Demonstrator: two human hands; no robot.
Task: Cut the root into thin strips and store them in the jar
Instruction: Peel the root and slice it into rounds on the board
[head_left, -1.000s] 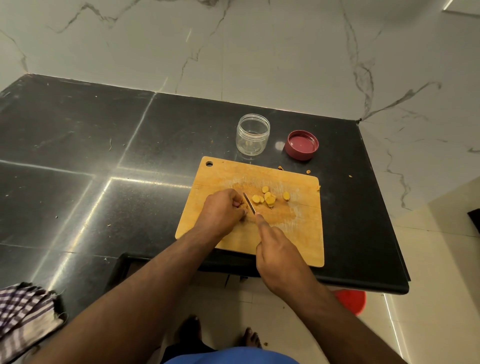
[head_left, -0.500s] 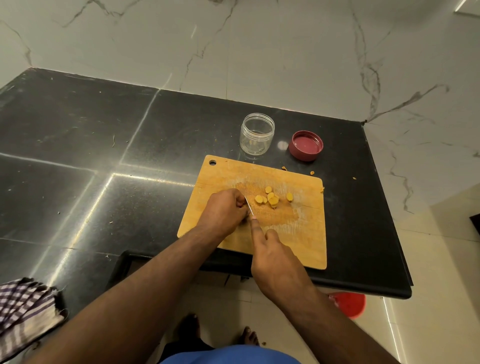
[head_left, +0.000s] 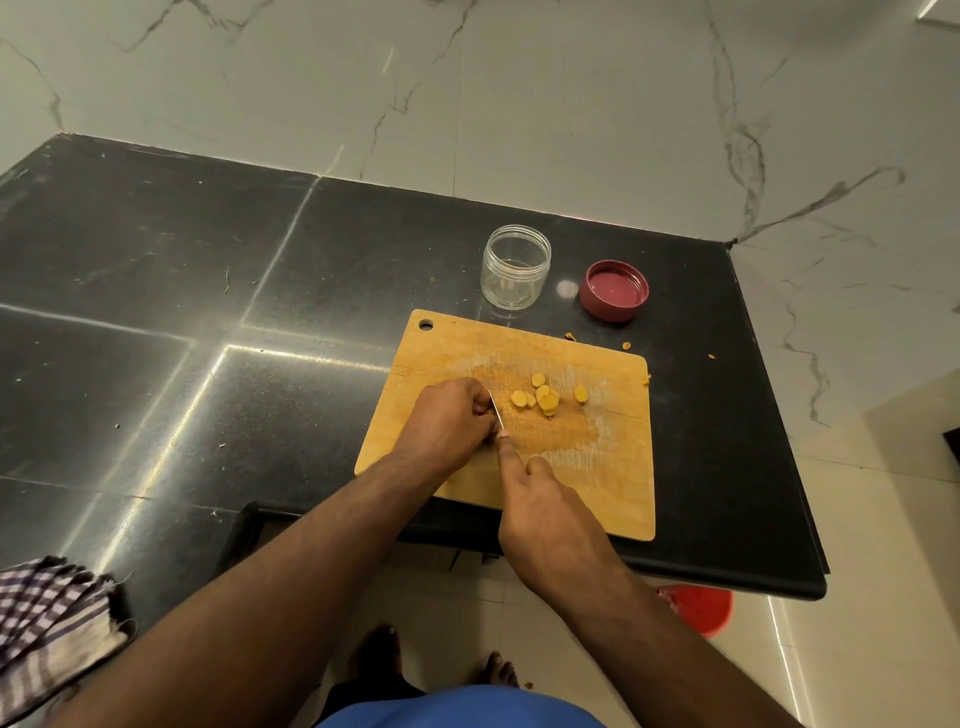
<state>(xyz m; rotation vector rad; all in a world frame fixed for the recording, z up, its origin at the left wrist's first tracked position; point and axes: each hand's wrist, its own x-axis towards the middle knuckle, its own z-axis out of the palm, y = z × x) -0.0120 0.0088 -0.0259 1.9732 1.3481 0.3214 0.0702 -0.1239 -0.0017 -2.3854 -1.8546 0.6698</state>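
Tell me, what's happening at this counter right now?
A person is slicing a yellow root on a wooden cutting board. The left hand holds the piece down while the right hand works a small knife against it. Cut slices lie on the board. The clear jar stands open, nothing in it yet, its red lid beside it.

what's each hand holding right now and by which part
The right hand grips the knife by its handle, forefinger along the blade's back. The left hand curls over the root, which is hidden.
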